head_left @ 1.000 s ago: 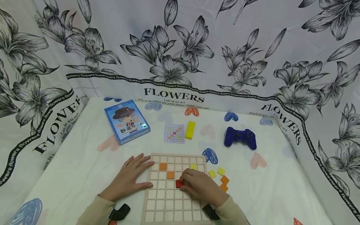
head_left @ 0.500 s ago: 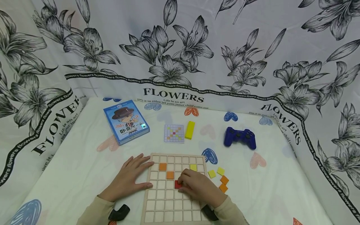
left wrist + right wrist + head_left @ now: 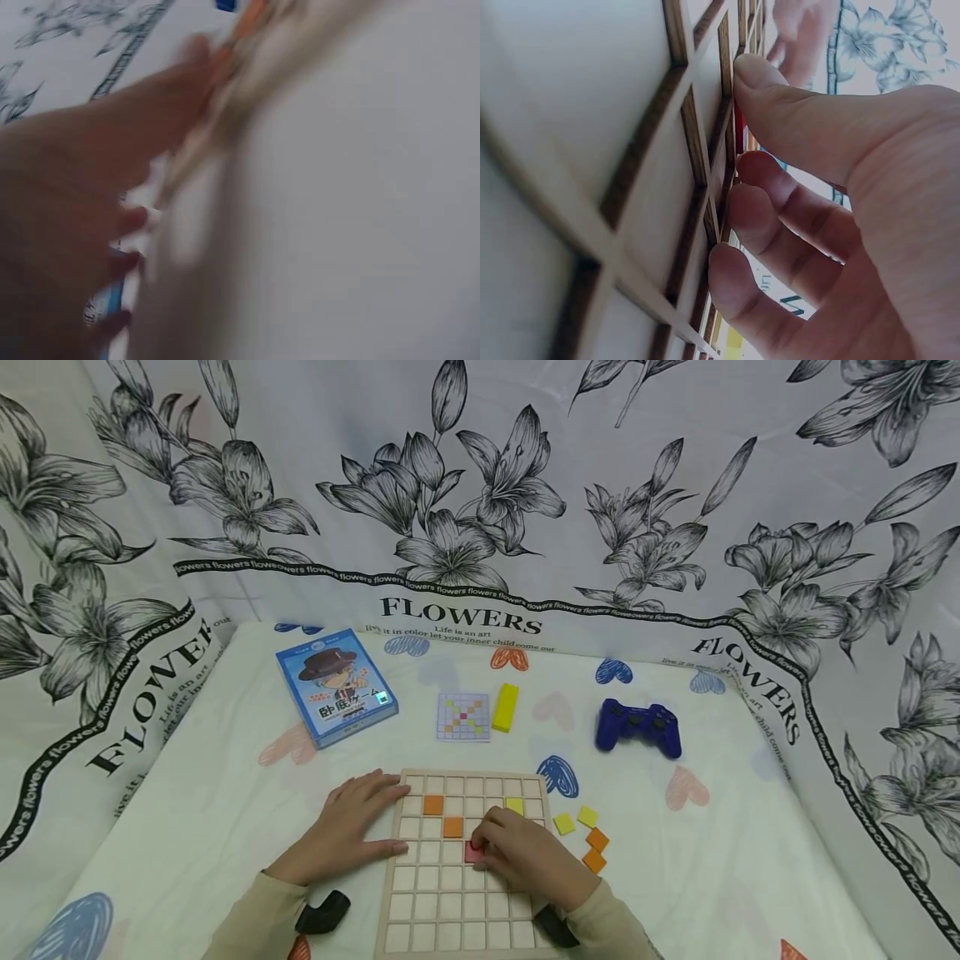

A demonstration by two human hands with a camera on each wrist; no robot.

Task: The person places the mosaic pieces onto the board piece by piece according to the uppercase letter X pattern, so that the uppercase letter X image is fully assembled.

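A wooden grid board (image 3: 426, 906) lies on the cloth in front of the person. Spread along its left edge is the left hand (image 3: 345, 827), fingertips and thumb touching the frame. The right hand (image 3: 528, 856) pinches a red tile (image 3: 472, 852) at a cell near the board's middle. In the right wrist view the thumb and fingers (image 3: 754, 210) meet close over the grid, with a sliver of red tile (image 3: 740, 131) between them. Two orange tiles (image 3: 453, 827) sit in cells up and left of the red one; a yellow tile (image 3: 513, 805) sits in the upper right.
Loose yellow tiles (image 3: 564, 823) and orange tiles (image 3: 597, 839) lie right of the board. Beyond it are a patterned card (image 3: 462, 718), a yellow block (image 3: 506, 707), a blue game controller (image 3: 639, 727) and a blue box (image 3: 336, 687). Heart-printed cloth (image 3: 720, 860) covers the surface.
The red tile's visible face has gone from deep red to a paler pinkish red under the right fingers. Both hands stay almost where they were.
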